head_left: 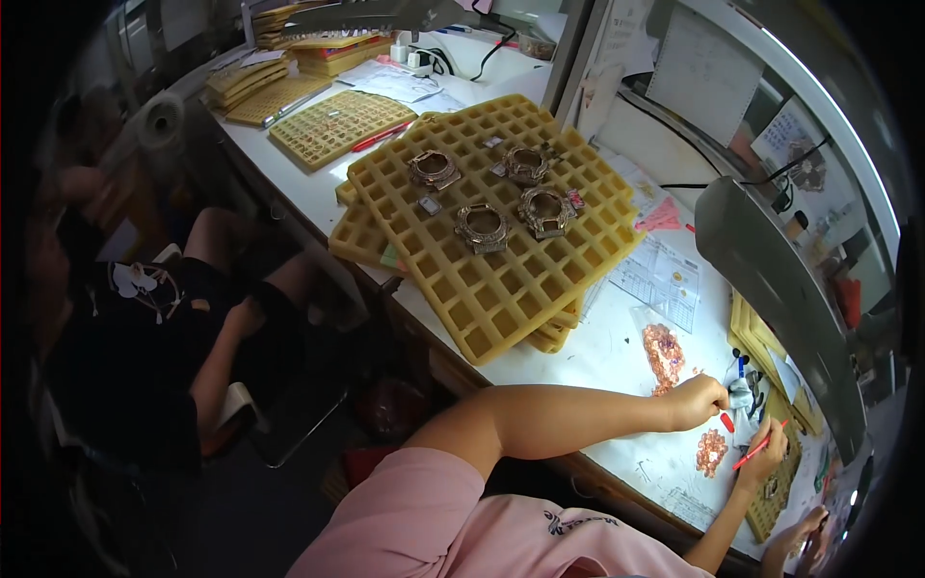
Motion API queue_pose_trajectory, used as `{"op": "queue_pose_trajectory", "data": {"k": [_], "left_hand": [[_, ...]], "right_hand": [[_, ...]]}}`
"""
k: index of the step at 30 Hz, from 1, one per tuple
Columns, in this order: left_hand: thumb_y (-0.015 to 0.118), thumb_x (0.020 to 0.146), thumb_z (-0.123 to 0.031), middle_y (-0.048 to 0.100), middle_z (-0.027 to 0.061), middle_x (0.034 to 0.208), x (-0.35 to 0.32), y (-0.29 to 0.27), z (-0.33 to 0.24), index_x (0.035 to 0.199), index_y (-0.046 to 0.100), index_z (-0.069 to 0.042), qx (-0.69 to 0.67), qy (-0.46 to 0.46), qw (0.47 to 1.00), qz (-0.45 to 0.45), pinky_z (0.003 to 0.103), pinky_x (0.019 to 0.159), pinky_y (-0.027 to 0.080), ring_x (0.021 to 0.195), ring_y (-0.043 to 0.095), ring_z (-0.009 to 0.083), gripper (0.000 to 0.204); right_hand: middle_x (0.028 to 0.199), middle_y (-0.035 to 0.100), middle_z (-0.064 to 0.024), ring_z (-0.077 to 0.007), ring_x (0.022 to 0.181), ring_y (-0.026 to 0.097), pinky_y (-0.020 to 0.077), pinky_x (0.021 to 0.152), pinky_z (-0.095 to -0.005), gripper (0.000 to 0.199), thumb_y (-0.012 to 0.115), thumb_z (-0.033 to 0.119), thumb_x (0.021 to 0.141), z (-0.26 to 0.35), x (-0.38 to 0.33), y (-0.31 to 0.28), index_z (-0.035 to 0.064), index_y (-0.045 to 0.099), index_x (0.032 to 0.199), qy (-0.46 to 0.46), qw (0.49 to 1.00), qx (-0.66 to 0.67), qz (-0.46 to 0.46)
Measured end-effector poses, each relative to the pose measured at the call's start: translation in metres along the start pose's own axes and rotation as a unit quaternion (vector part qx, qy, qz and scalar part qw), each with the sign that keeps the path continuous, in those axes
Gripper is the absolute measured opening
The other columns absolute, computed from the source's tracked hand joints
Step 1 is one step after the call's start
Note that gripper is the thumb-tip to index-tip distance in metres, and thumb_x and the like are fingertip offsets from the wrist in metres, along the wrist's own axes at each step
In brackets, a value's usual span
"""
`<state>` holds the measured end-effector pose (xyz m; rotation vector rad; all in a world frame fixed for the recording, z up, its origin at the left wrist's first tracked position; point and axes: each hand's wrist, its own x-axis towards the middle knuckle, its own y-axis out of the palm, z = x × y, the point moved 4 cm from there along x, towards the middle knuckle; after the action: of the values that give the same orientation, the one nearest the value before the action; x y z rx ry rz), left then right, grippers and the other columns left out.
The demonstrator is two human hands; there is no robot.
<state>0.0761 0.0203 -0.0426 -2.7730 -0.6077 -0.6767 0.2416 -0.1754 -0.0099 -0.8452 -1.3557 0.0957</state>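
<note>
My left hand (699, 401) is closed beside a pale bluish cloth-like bundle (741, 396) at the right of the white table. Its fingertips press together, and what they hold, if anything, is too small to make out. Just to its right, my right hand (764, 460) grips a thin red pen-like stick (753, 454), slanting over the table. Below my left wrist lies a loose pile of small pinkish-orange stones (711, 452). More stones fill a clear plastic bag (664, 352) above the wrist. A short red object (726, 422) lies between the hands.
Stacked yellow grid trays (453, 308) stand at the middle, carrying several metal watch cases (482, 227). Another yellow tray (773, 493) lies beside my right hand. A grey lamp hood (771, 289) hangs at the right. Another person's hand (798, 541) shows lower right; someone sits at the left.
</note>
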Motion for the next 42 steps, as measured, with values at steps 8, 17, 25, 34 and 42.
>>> {"op": "queue_pose_trajectory", "data": {"k": [8,17,25,34,42], "left_hand": [[0.064,0.080,-0.002,0.069,0.0194,0.090,-0.003,-0.004,0.001,0.096,0.069,0.003,0.010,0.005,1.000,-0.011,0.037,0.077,0.053,0.085,0.068,0.0304,0.018],[0.063,0.086,-0.003,0.070,0.0177,0.086,0.000,-0.009,-0.004,0.096,0.069,0.004,-0.030,-0.006,1.000,-0.003,0.035,0.069,0.053,0.072,0.068,0.0235,0.014],[0.062,0.088,-0.001,0.070,0.0170,0.093,0.003,-0.002,0.001,0.102,0.069,0.006,-0.058,-0.027,0.998,0.011,0.032,0.072,0.054,0.076,0.069,0.0219,0.017],[0.062,0.089,-0.002,0.068,0.0074,0.086,0.002,-0.007,0.006,0.098,0.066,0.002,-0.198,-0.132,0.971,0.029,0.025,0.062,0.056,0.072,0.067,0.0124,0.010],[0.066,0.093,-0.006,0.069,0.0122,0.099,-0.015,-0.019,-0.002,0.114,0.064,0.005,-0.240,-0.258,0.936,0.016,0.027,0.070,0.059,0.083,0.069,0.0163,0.024]], "right_hand": [[0.089,0.066,-0.0171,-0.0342,0.083,0.063,0.0492,0.073,-0.0430,0.016,0.062,0.019,0.097,-0.016,-0.003,-0.003,0.0051,0.068,0.103,0.048,0.998,-0.039,-0.001],[0.087,0.068,-0.0155,-0.0335,0.080,0.065,0.0501,0.071,-0.0424,0.018,0.061,0.024,0.098,-0.098,-0.016,0.006,0.0086,0.068,0.104,0.119,0.989,-0.089,-0.022],[0.088,0.070,-0.0106,-0.0212,0.074,0.066,0.0519,0.068,-0.0322,0.021,0.059,0.025,0.101,-0.149,-0.030,0.001,0.0065,0.068,0.107,0.166,0.981,-0.042,-0.094],[0.071,0.052,0.0002,-0.0065,0.060,0.048,0.0405,0.055,-0.0235,0.017,0.059,0.016,0.101,-0.044,0.004,0.010,0.0006,0.065,0.099,0.172,0.959,0.221,-0.038],[0.062,0.057,-0.0056,-0.0244,0.055,0.056,0.0480,0.071,-0.0387,0.012,0.073,-0.001,0.078,0.094,0.057,-0.025,0.0050,0.065,0.084,-0.263,0.932,0.241,0.060]]}}
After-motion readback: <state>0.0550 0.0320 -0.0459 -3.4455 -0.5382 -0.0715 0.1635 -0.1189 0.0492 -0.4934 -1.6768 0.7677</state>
